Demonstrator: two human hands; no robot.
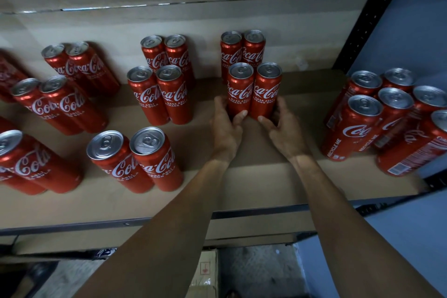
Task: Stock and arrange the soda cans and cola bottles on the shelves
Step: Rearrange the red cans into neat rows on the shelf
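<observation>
Two tall red cola cans stand upright side by side on the brown shelf board [254,176]. My left hand [226,126] grips the base of the left can [239,87], and my right hand [283,126] grips the base of the right can [266,87]. Just behind them stands another pair of cans [242,48], close against the held ones. More red cans stand in pairs across the shelf: a four-can block [159,80] to the left and a front pair [135,157] nearer me.
A loose cluster of several cans [387,118] crowds the shelf's right end by the black upright post [372,12] and blue wall. More pairs [60,94] fill the left side. A cardboard box [205,271] sits on the floor below the shelf's metal front edge [121,224].
</observation>
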